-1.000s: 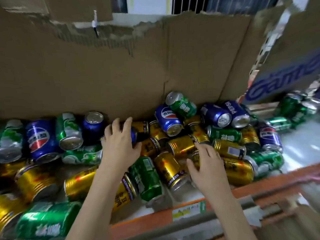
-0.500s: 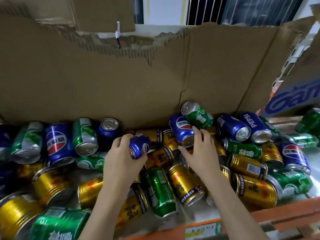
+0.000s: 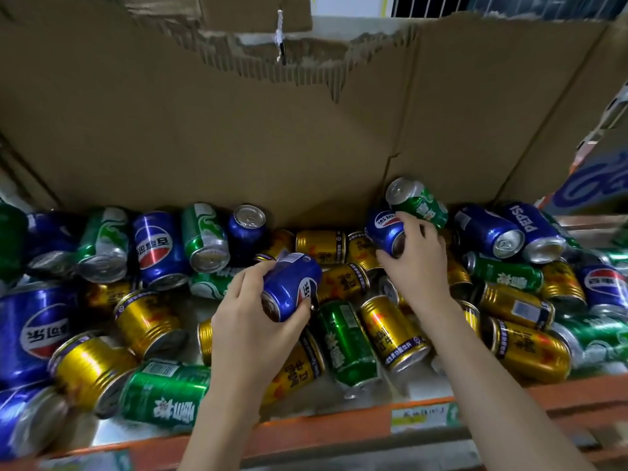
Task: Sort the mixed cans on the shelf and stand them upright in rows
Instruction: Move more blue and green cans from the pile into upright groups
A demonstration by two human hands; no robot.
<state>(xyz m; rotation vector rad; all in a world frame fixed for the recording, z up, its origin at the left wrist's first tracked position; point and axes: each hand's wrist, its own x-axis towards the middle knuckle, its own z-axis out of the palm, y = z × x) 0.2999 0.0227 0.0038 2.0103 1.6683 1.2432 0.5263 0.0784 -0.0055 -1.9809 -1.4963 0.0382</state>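
At centre frame I see my left hand (image 3: 251, 321) wrapped around a blue Pepsi can (image 3: 291, 287), lifted clear of the heap and tilted. My right hand (image 3: 419, 266) grips a second blue Pepsi can (image 3: 385, 229) just beneath a green can (image 3: 419, 202) leaning on the cardboard backing (image 3: 238, 137). Gold, green and blue cans lie jumbled across the shelf (image 3: 339, 433).

blue can (image 3: 20, 423) cropped left, shelf label (image 3: 419, 418) blurred

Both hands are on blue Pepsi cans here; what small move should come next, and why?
Probably lift the right hand with its blue Pepsi can clear of the pile: the left hand already holds its own Pepsi can raised, while a green can leans beside the right one.
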